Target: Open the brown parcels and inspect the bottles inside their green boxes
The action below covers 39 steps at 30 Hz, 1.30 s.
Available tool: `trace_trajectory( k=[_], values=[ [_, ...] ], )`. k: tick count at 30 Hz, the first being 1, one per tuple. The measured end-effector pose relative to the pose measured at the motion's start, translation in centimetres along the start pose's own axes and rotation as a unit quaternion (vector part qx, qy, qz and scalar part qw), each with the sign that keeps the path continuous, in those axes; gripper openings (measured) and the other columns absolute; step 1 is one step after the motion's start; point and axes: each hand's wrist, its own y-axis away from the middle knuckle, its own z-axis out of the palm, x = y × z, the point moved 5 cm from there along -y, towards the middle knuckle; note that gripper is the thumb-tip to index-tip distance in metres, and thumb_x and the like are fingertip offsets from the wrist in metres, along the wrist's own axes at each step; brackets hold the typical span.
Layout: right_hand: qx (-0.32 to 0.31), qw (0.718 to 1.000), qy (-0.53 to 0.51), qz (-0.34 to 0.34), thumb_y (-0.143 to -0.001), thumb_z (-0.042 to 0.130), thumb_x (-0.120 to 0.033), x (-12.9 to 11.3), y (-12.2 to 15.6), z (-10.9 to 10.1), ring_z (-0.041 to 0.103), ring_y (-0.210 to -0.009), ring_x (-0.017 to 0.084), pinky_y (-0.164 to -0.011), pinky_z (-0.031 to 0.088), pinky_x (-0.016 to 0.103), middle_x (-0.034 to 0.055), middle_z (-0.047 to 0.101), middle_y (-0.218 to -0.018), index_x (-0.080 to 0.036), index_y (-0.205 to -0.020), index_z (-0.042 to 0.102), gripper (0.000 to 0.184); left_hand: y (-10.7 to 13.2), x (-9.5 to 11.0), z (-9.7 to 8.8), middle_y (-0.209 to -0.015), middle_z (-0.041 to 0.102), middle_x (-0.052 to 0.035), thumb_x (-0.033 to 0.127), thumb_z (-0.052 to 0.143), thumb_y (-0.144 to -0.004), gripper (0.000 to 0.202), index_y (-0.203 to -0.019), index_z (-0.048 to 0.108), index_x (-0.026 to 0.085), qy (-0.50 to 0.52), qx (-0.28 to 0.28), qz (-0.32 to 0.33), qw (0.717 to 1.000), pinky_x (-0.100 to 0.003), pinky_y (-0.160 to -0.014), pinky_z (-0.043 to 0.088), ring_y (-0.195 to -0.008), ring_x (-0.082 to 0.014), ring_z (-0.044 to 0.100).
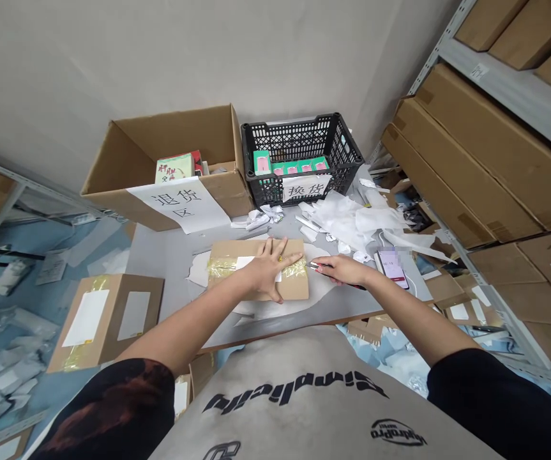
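Observation:
A taped cardboard box lies flat on the grey table in front of me, with yellowish tape along its top and a white label partly under my hand. My left hand rests on top of it, fingers spread. At the box's right end, my right hand is closed around a utility knife with a red and dark handle. The blade points left, close to the taped right edge; whether it touches the tape I cannot tell.
Behind stand an open carton holding books and a black crate with green-and-pink boxes. Torn white paper and a phone lie to the right. Another taped carton is at left; shelves of boxes rise at right.

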Motion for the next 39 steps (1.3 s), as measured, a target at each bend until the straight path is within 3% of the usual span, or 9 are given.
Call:
trace_trajectory(
  k=[12, 26, 39],
  values=[
    [0.012, 0.999, 0.038, -0.008, -0.097, 0.045, -0.050, -0.2, 0.0, 0.7, 0.049, -0.045, 0.011, -0.055, 0.042, 0.024, -0.0040, 0.052, -0.055, -0.030, -0.140, 0.053, 0.048, -0.2, 0.0, 0.1, -0.164, -0.007, -0.0169, 0.069, 0.083, -0.038, 0.137, -0.155, 0.021, 0.032, 0.006, 0.013, 0.001, 1.000, -0.069, -0.109, 0.010, -0.140, -0.0621, 0.000],
    [-0.027, 0.999, -0.026, -0.004, -0.097, 0.042, -0.056, 0.6, 1.1, 1.2, 0.050, -0.048, 0.011, -0.052, 0.043, 0.023, -0.0031, 0.054, -0.060, -0.029, -0.145, 0.047, 0.055, -0.7, -0.2, 0.7, -0.165, -0.006, -0.0118, 0.067, 0.085, -0.036, 0.137, -0.154, 0.022, 0.036, 0.000, 0.025, 0.010, 1.000, -0.066, -0.110, 0.006, -0.142, -0.0589, 0.001],
    [-0.002, 1.000, -0.025, -0.005, -0.097, 0.043, -0.052, 0.0, 1.4, 1.9, 0.052, -0.048, 0.012, -0.055, 0.045, 0.025, -0.0017, 0.059, -0.063, -0.030, -0.143, 0.049, 0.051, -0.9, -0.3, 0.9, -0.165, -0.007, -0.0131, 0.065, 0.085, -0.038, 0.138, -0.155, 0.019, 0.036, -0.009, 0.012, 0.008, 1.000, -0.068, -0.110, 0.007, -0.142, -0.0594, -0.001]
  ],
)
